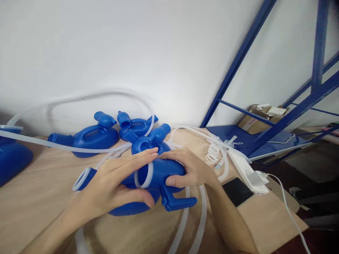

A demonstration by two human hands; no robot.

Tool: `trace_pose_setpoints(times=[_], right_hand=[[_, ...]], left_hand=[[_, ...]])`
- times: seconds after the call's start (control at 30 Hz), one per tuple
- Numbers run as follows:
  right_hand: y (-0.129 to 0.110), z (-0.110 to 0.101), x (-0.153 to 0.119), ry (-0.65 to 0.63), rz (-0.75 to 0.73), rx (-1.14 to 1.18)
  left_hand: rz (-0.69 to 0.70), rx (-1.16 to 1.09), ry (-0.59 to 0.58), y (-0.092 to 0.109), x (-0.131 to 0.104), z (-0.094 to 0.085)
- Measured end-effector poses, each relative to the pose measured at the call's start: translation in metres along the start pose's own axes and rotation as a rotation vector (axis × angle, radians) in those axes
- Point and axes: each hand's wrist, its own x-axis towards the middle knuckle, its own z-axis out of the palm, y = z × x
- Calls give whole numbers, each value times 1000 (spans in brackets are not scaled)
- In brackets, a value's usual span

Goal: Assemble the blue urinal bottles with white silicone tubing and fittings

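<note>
A blue plastic urinal bottle with a jutting handle is in front of me, a white ring around its wide mouth. My right hand grips its right side, thumb below and fingers over the top. Beside the mouth, my left hand is open, with its fingers stretched out and thumb apart; whether it touches the bottle I cannot tell. Partly hidden under the hands lies more blue plastic, and a white-rimmed blue neck sticks out left of my left hand.
Several more blue bottles lie along the wall, with a clear tube arching over them. Rightward on the brown-covered table are coiled tubing, a power strip and a black phone-like slab. A blue metal rack holds a cardboard box.
</note>
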Motion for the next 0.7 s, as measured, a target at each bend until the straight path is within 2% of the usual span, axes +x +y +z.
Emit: trace_pose_setpoints(times=[0.07,0.13,0.2,0.3,0.33,0.4,0.5,0.6,0.7], right_hand=[[0,-11,-5,-14,142,-197],[12,-25,-14,20,280,-402],[40,-39,-26,73,382,-517],[103,-50,-47,104,607,-631],[126,-50,-54,95,688,-652],[167,-44,-66,86,758,-651],[208,-28,-79,66,827,-630],[226,-14,-89,76,905,-629],[231,-9,-93,97,956,-639]], left_hand=[[11,97,-86,-3,1,-4],[2,191,-166,-10,0,-10],[-37,247,-230,-20,-4,-18],[-132,275,-360,-36,-14,-33],[-158,271,-417,-40,-18,-38],[-220,256,-538,-47,-24,-46],[-443,323,-664,-55,-33,-53],[-633,523,-669,-69,-44,-57],[-672,656,-604,-95,-63,-63]])
